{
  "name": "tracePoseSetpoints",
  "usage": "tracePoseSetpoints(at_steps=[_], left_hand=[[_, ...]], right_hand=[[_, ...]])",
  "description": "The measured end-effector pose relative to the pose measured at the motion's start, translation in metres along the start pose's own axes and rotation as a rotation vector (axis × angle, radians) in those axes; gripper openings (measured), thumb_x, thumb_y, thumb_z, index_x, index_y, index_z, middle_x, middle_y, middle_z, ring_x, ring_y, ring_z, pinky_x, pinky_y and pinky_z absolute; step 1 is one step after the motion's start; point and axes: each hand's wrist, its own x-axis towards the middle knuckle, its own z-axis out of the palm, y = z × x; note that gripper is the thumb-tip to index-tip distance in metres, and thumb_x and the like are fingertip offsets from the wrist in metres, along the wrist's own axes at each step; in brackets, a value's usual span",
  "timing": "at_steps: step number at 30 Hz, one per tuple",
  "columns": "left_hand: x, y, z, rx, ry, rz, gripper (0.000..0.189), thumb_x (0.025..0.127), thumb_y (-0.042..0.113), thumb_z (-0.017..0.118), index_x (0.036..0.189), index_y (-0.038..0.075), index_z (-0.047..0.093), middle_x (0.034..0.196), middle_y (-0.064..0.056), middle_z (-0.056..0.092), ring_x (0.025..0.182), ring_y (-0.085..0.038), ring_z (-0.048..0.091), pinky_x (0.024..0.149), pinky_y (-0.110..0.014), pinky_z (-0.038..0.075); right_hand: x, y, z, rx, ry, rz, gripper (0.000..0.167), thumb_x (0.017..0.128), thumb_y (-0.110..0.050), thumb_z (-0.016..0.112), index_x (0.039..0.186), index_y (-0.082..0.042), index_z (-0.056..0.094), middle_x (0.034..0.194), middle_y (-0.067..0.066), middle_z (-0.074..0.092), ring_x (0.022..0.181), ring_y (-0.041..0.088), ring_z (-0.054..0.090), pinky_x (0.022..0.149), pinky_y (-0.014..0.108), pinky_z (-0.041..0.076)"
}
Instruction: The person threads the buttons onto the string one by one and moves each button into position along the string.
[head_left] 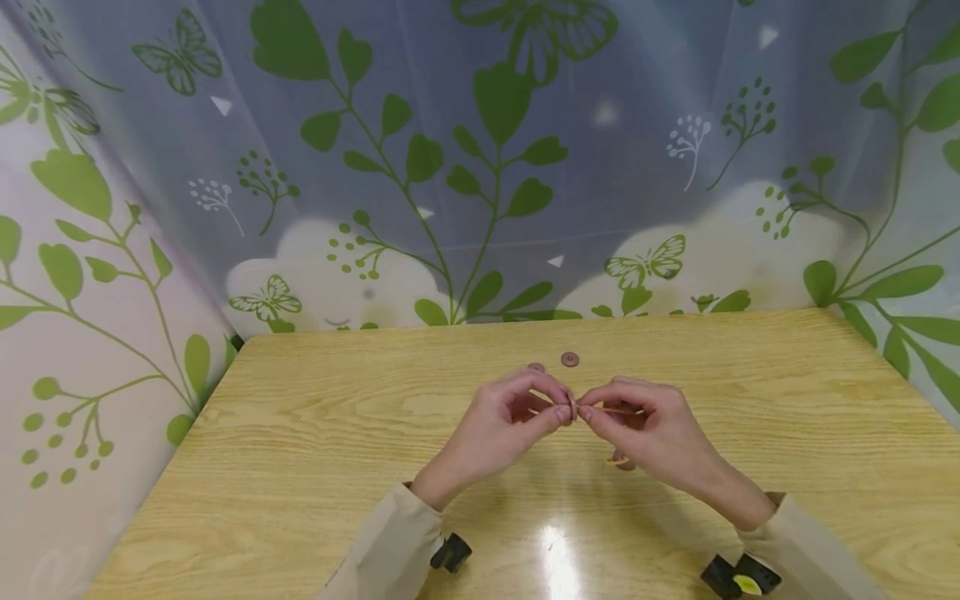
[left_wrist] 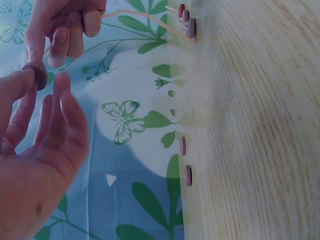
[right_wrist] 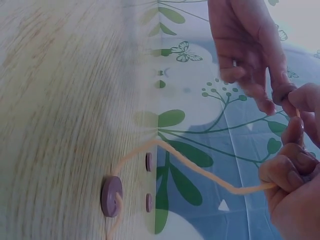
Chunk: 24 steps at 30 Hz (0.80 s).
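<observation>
Between thumb and fingertips, my left hand (head_left: 506, 417) pinches a brown button (head_left: 572, 406), held on edge above the table. My right hand (head_left: 656, 425) pinches a pale orange string (right_wrist: 200, 172) right at that button's face. From the curled lower fingers of the right hand, the string runs down to a threaded button (right_wrist: 110, 197) on the table. Several buttons (left_wrist: 192, 28) appear along that end of the string in the left wrist view. The button's holes are hidden by the fingertips.
Two loose brown buttons lie beyond the hands, one round button (head_left: 570, 359) in full sight and another button (head_left: 536, 367) partly behind the left hand. The wooden table (head_left: 315, 467) meets a leaf-patterned curtain (head_left: 360, 275) at its back edge.
</observation>
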Motion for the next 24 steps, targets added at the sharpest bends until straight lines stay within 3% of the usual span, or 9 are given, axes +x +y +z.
tracePoseSetpoints(at_steps=[4, 8, 12, 20, 24], left_hand=[[0.0003, -0.0016, 0.0009, 0.109, 0.004, 0.048, 0.007, 0.1, 0.014, 0.067, 0.105, 0.011, 0.068, 0.111, -0.005, 0.069, 0.091, -0.01, 0.07, 0.077, -0.026, 0.059], [-0.0004, -0.0026, 0.0013, 0.098, -0.015, 0.053, 0.008, 0.101, 0.015, 0.065, 0.107, 0.01, 0.067, 0.1, -0.009, 0.073, 0.083, -0.009, 0.068, 0.071, -0.024, 0.057], [-0.0017, -0.0014, 0.0014, 0.097, -0.017, 0.046, 0.008, 0.101, 0.017, 0.065, 0.107, 0.011, 0.066, 0.099, -0.008, 0.073, 0.083, -0.009, 0.067, 0.072, -0.025, 0.057], [-0.0024, -0.0012, 0.0014, 0.079, -0.011, 0.032, 0.008, 0.101, 0.016, 0.065, 0.107, 0.01, 0.066, 0.102, -0.01, 0.072, 0.087, -0.032, 0.07, 0.073, -0.026, 0.058], [-0.0028, -0.0017, 0.0009, 0.074, -0.011, 0.045, 0.008, 0.101, 0.016, 0.064, 0.106, 0.009, 0.066, 0.102, -0.01, 0.072, 0.087, -0.035, 0.07, 0.073, -0.026, 0.058]], right_hand=[[-0.0001, -0.0004, -0.0004, -0.008, -0.001, -0.004, 0.018, 0.095, 0.001, 0.069, 0.106, -0.012, 0.076, 0.09, 0.002, 0.071, 0.07, 0.006, 0.066, 0.059, 0.026, 0.059], [-0.0008, -0.0001, -0.0011, -0.043, 0.012, -0.02, 0.02, 0.093, 0.001, 0.071, 0.105, -0.014, 0.077, 0.084, -0.002, 0.067, 0.058, 0.005, 0.05, 0.048, 0.023, 0.045], [-0.0011, 0.0008, -0.0016, -0.077, 0.022, -0.026, 0.024, 0.091, 0.001, 0.073, 0.108, -0.015, 0.076, 0.079, -0.006, 0.062, 0.053, 0.006, 0.037, 0.044, 0.025, 0.033], [-0.0013, 0.0026, -0.0018, -0.082, -0.019, -0.017, 0.03, 0.089, -0.001, 0.076, 0.117, -0.012, 0.075, 0.082, -0.006, 0.064, 0.052, 0.001, 0.039, 0.041, 0.022, 0.034], [-0.0008, 0.0027, -0.0007, -0.07, -0.038, -0.016, 0.031, 0.089, -0.002, 0.076, 0.118, -0.012, 0.074, 0.085, -0.005, 0.065, 0.051, 0.001, 0.041, 0.041, 0.022, 0.036]])
